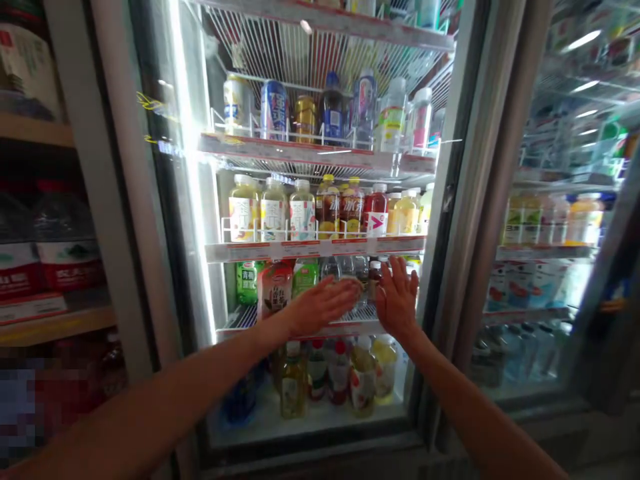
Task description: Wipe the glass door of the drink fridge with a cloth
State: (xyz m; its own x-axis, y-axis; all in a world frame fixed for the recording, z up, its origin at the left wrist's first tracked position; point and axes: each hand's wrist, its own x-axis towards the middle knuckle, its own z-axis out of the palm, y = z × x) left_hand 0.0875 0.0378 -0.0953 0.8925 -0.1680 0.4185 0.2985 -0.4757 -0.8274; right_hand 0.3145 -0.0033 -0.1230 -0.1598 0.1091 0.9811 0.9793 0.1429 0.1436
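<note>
Both hands reach forward at the height of the fridge's second-lowest shelf. My left hand [325, 305] is stretched out flat toward the right, its fingers in front of clear bottles [345, 267]. Beside it, my right hand [399, 297] is raised with its fingers apart, in front of a dark-capped bottle [375, 272]. Neither hand visibly holds anything. Whether they touch the glass or anything behind it, I cannot tell. Left of my left hand stand a red drink bottle [274, 290] and green ones, one a green-labelled bottle [247, 281].
A shelf above carries tea bottles [302, 210] and a red bottle [376, 210]; higher up stand cans [273, 107]. Yellowish bottles [293, 387] line the fridge floor. A metal door frame [483, 200] borders another glass-fronted fridge. Wooden shelving [55, 327] flanks the left.
</note>
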